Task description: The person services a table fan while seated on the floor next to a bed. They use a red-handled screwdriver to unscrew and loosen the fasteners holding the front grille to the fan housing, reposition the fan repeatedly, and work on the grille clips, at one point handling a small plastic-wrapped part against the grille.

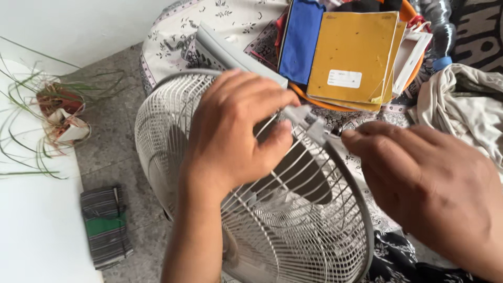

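Left hand (236,131) lies over the white wire fan guard (283,220), fingers (277,99) curled shut round the rim & a small white plastic clip (309,123) at the guard's top edge. The clip pokes out just past the thumb and forefinger, between the two hands. Right hand (429,183) comes in from the right w/ fingers pinched together at a small dark bit, prob. a screw (337,129), touching the clip; view too blurred to be sure. Fan sits upright on the grey stone floor (112,152), against a patterned bedcloth (178,36). Behind: yellow notebook (351,52), blue book (301,39), beige cloth (466,105). Left: potted plant (55,107), folded striped cloth (105,222).
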The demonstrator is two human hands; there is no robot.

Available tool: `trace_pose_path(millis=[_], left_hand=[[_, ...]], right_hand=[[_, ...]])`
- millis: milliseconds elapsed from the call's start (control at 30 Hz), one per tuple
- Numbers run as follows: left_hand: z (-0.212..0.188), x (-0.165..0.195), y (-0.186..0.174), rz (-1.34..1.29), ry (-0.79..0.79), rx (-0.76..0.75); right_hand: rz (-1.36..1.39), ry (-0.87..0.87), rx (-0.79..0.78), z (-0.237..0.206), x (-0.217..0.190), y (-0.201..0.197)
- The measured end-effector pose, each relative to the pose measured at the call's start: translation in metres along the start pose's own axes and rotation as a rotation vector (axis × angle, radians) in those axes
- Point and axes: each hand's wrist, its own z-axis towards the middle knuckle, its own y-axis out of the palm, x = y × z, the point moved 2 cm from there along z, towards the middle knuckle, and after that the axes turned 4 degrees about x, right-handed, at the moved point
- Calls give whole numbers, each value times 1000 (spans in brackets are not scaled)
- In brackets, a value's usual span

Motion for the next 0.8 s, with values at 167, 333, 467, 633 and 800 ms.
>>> trace_pose_path(millis=[167,333,467,633,800], left_hand=[[0,16,3,104,-48,-51],[0,37,11,209,-221,-52],[4,46,17,268,-303,-40],[7,48,19,285,-345,-53],[7,48,22,326,-335,-53]], right_hand=[[-28,-49,51,-3,0,1],[120,57,-30,-5,8,3],[190,197,-141,-5,12,5],[264,218,-199,-6,20,8],[462,166,-281,-8,32,7]])
